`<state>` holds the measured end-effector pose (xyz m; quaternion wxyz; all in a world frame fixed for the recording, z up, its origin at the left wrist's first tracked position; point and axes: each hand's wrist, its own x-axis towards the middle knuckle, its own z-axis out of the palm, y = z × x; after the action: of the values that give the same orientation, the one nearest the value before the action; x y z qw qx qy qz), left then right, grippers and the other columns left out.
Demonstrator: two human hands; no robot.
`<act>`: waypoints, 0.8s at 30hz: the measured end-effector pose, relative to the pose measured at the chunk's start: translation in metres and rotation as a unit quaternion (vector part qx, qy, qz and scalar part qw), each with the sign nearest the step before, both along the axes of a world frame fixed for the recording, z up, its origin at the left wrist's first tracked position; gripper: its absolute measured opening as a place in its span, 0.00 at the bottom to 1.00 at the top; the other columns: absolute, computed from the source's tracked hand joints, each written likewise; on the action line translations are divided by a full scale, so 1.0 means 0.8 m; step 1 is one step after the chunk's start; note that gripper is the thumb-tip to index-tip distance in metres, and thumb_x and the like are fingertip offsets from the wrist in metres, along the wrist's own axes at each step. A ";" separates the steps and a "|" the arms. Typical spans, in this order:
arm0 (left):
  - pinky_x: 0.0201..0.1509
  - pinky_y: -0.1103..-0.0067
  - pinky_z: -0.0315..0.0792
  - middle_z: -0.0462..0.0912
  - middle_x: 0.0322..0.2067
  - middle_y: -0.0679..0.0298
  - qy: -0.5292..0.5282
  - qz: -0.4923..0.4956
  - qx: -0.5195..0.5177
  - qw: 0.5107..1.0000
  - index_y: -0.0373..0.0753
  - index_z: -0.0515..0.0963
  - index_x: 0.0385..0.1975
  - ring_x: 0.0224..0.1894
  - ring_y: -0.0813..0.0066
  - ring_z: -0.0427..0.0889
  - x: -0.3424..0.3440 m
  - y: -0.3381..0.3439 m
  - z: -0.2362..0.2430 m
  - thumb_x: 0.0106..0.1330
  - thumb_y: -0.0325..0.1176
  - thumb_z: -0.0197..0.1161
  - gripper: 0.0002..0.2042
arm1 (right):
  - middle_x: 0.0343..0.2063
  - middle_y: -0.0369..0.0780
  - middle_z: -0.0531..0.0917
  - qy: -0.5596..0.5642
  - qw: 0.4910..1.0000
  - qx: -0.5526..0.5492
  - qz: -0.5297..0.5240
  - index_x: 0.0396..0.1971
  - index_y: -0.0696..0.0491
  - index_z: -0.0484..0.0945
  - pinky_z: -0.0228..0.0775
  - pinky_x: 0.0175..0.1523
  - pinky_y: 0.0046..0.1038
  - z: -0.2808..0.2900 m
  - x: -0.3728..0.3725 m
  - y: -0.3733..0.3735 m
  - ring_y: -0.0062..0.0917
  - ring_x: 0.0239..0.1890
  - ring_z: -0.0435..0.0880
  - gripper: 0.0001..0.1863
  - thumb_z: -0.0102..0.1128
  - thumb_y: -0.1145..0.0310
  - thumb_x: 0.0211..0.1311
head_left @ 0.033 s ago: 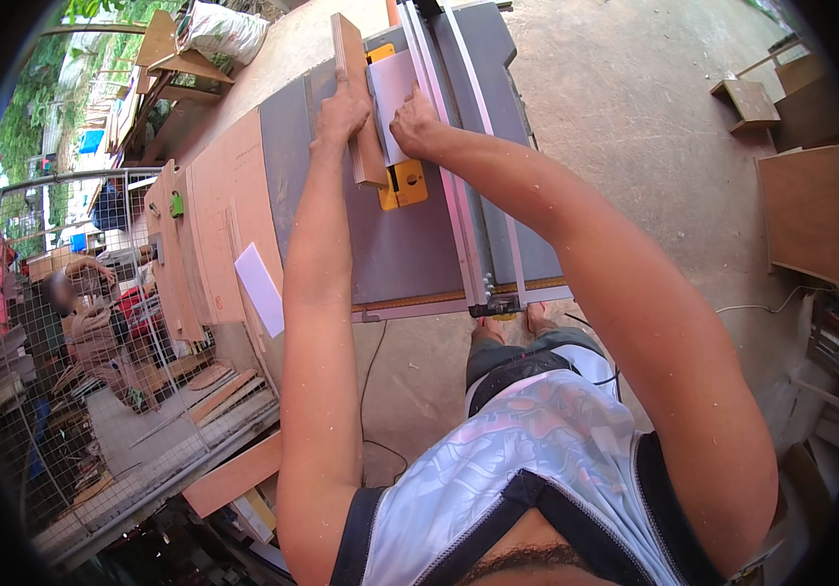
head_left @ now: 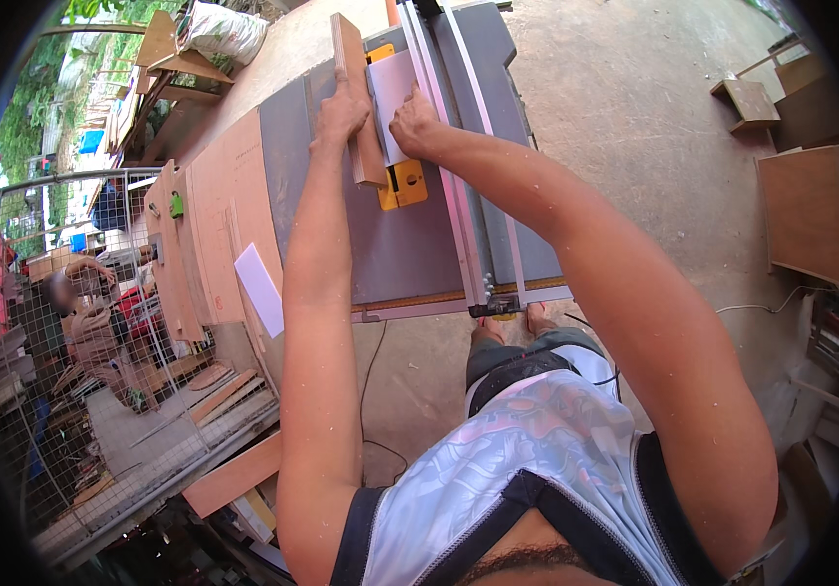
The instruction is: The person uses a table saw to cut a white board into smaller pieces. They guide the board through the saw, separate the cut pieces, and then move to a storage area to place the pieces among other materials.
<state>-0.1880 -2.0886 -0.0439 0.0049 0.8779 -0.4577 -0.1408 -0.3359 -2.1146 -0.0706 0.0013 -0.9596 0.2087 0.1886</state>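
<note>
Noting position first: white panel (head_left: 395, 78) lies flat on the grey surface (head_left: 400, 259), directly ahead of the body, between a wooden strip (head_left: 368, 146) on its left and a metal rail (head_left: 457, 205) on its right. Long axis of the panel runs away from the person, roughly in line with both strip and rail. Yellow plate (head_left: 404, 193) shows past the panel's near and far ends.

Right hand (head_left: 413, 124) is the nearer: set on the panel's right side, index finger stretched forward along it, other fingers curled. Most of the panel's length lies beyond this hand; a short near end shows below it. Pressing or gripping, cannot tell.

Left hand (head_left: 341, 115) is on the wooden strip, at its left side, fingers pointing up its length; whether closed round it is unclear. Strip stands between this hand and the panel.

Second white piece (head_left: 261, 290) lies apart, left of the left forearm.

Against the earlier frame: no visible difference; hands, panel and strip match.
</note>
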 end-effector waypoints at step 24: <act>0.71 0.57 0.67 0.74 0.59 0.30 0.000 0.010 0.012 1.000 0.51 0.39 0.80 0.64 0.35 0.75 -0.004 -0.012 0.009 0.62 0.38 0.51 0.44 | 0.54 0.36 0.87 -0.027 0.999 -0.011 -0.028 0.52 0.44 0.87 0.49 0.74 0.47 -0.003 0.011 -0.013 0.32 0.62 0.81 0.16 0.54 0.61 0.72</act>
<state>-0.1911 -2.0981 -0.0366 -0.0040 0.8825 -0.4471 -0.1458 -0.3274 -2.1250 -0.0731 0.0012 -0.9582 0.2370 0.1602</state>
